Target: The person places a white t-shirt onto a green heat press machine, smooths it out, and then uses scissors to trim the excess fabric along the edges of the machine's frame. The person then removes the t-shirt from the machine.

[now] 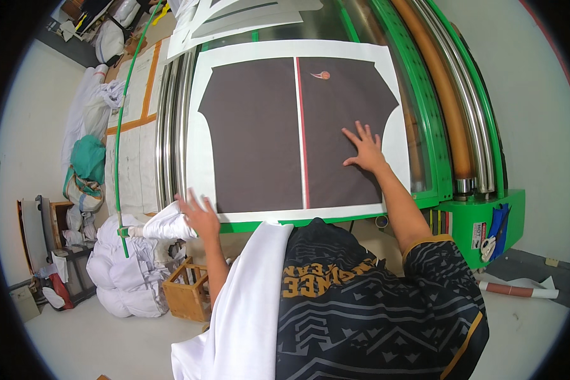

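Note:
A large white sheet (332, 49) lies on the green-framed machine in front of me, printed with a dark grey shirt panel (253, 133). A red and white stripe (302, 133) runs down the panel's middle, and a small orange emblem (322, 75) sits right of it. My right hand (366, 151) rests on the panel's right half with its fingers spread. At the sheet's near left corner, my left hand (198, 215) is open, fingers apart and holding nothing. White cloth (247, 304) hangs along my left side, beside that forearm.
Steel rollers (174, 126) flank the sheet on the left; a brown roller (440, 82) lies right. More printed sheets (250, 19) lie at the far end. Scissors (487, 247) hang on the green housing (516, 221). A wooden stool (187, 291) and white bundles (123, 278) stand lower left.

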The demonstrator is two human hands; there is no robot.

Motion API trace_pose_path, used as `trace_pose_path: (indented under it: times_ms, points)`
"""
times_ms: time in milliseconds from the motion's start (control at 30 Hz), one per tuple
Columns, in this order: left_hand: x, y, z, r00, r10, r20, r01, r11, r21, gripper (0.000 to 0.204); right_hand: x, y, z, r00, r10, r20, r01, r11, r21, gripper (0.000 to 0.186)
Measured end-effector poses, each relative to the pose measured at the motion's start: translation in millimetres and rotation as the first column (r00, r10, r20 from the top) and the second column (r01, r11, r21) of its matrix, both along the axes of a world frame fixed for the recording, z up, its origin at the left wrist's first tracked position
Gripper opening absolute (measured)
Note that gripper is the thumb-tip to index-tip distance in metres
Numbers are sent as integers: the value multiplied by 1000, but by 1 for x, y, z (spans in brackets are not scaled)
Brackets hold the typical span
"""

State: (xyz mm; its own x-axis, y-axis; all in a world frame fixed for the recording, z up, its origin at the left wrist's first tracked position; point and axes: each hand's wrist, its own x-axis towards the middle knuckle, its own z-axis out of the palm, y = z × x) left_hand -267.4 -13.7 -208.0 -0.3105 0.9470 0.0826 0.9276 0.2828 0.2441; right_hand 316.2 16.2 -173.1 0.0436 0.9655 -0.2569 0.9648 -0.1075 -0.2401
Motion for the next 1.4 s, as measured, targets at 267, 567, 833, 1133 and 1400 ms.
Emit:
trace_pose_path:
  times_ms: [267, 567, 833, 1133, 1400]
  points:
    - [128, -19, -18, 929, -371, 7, 358, 890, -282, 85, -43, -19, -17, 928, -368, 56, 366, 929, 45, 106]
    - [225, -41, 29, 782, -596, 182, 607, 665, -434, 80, -28, -24, -17, 939, -342, -40, 336, 936, -104, 133]
    - [229, -49, 27, 565, -770, 295, 825, 528, -202, 74, 61, -12, -21, 907, -422, 1, 420, 903, -92, 129]
    - [226, -21, 23, 737, -657, 159, 675, 703, -223, 91, 89, -26, -20, 952, -304, -29, 302, 952, -49, 131]
    - [224, -19, 31, 645, -748, 156, 748, 577, -328, 65, 99, -52, -38, 900, -407, 155, 385, 910, 154, 105]
